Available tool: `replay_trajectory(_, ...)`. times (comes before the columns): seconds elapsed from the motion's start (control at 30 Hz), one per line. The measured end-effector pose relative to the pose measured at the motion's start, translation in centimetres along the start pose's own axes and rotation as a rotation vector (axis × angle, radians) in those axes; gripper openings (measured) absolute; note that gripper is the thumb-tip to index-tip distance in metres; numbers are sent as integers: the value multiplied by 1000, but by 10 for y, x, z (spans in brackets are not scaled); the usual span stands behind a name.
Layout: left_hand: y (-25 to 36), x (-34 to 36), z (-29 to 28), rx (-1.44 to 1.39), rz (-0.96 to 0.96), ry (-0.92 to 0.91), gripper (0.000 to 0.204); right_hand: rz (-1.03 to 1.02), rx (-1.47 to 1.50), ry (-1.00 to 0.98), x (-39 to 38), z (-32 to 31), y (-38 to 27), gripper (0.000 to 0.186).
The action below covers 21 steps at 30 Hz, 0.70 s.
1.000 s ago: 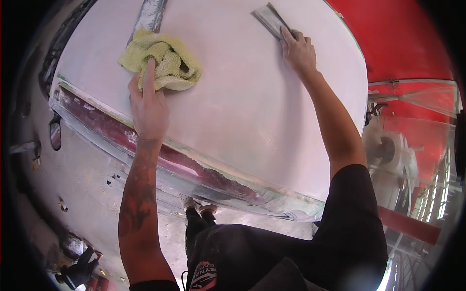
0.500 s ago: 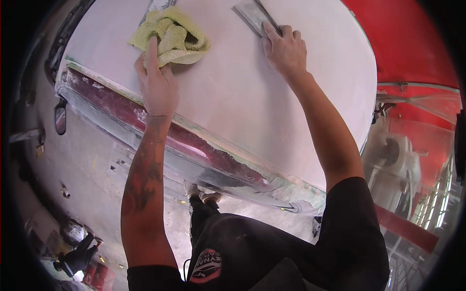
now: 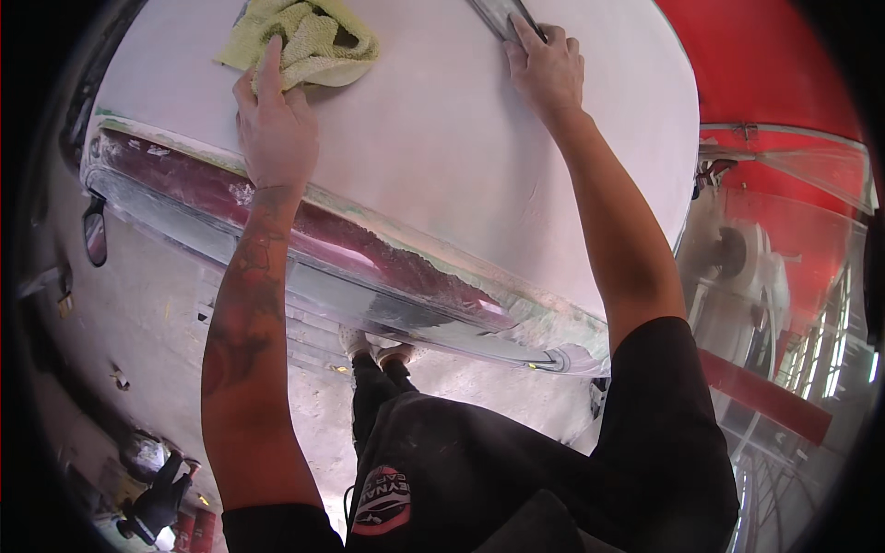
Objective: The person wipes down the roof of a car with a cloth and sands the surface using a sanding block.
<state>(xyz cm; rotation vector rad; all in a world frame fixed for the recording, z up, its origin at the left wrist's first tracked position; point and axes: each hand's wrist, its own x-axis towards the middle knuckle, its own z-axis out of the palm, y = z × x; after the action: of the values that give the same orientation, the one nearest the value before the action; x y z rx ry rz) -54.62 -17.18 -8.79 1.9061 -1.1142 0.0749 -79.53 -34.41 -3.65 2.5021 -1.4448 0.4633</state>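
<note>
My left hand (image 3: 279, 138) is on a bunched yellow-green terry cloth (image 3: 327, 51). Its index finger stretches onto the folds, the other fingers are curled, and part of its hold is hidden. My right hand (image 3: 548, 74) grips a flat grey tool with a dark edge (image 3: 498, 17). That tool is cut off by the top of the view, and I cannot tell its exact kind. Both hands are over a broad, pale, dusty vehicle panel (image 3: 433, 157), and the cloth lies on it.
Along the panel's near side runs a dark red strip (image 3: 323, 235) with ragged, scraped edges. A red surface (image 3: 765, 55) and clear plastic sheeting (image 3: 784, 221) are at the right. Another person (image 3: 157, 498) is at the lower left, on the grey floor (image 3: 147, 323).
The whole view has shifted, so panel, cloth and hands appear higher and further left. More of the grey tool is out of view at the top. Both hands keep their holds.
</note>
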Motion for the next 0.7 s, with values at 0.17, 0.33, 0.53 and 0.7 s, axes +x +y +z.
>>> replay_trajectory(0.17,-10,-5,-7,62,-86,-43,60,-153,148,-60,-135,-38,-36,56)
replay_trajectory(0.33,-14,-2,-5,142,4,-40,54,-242,125,-86,-163,-52,5,56)
replay_trajectory(0.53,-10,1,-3,167,16,-79,49,135,5,-19,-105,-17,54,38)
replay_trajectory(0.7,-15,5,4,239,21,-166,50,-59,87,-34,-245,-71,39,46)
